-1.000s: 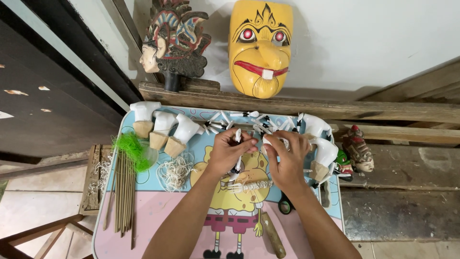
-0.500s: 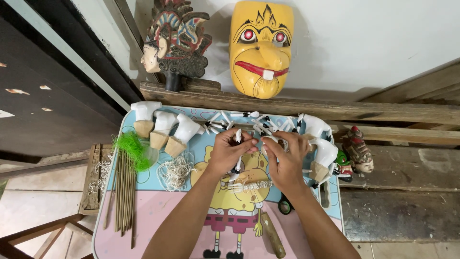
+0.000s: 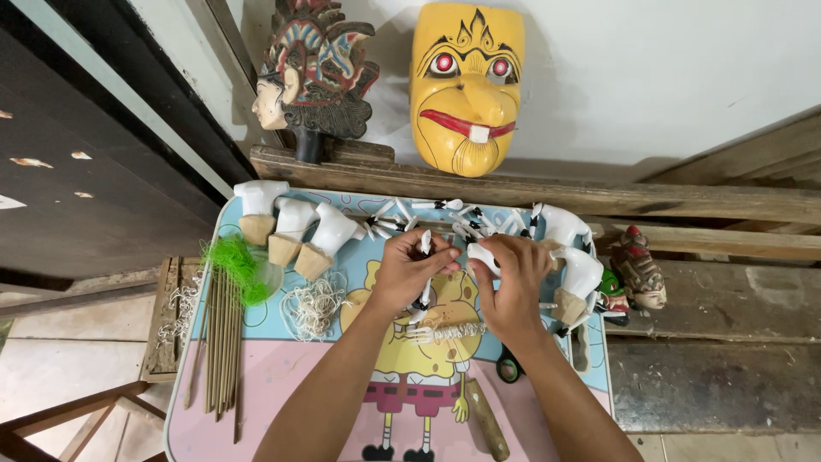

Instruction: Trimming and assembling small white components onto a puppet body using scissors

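Over the middle of the cartoon-printed worktop (image 3: 256, 393), the left hand (image 3: 409, 275) pinches a small white arm piece (image 3: 425, 242) between its fingers; the right hand (image 3: 511, 282), just beside, pinches a white puppet body (image 3: 481, 255); white carved torsos (image 3: 295, 227) stand left.

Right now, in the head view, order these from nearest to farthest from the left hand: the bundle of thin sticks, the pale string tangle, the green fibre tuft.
From the left hand:
1. Pale string tangle, just to its left on the tray.
2. Green fibre tuft, farther left.
3. Bundle of thin sticks, at the tray's left edge, lower down.
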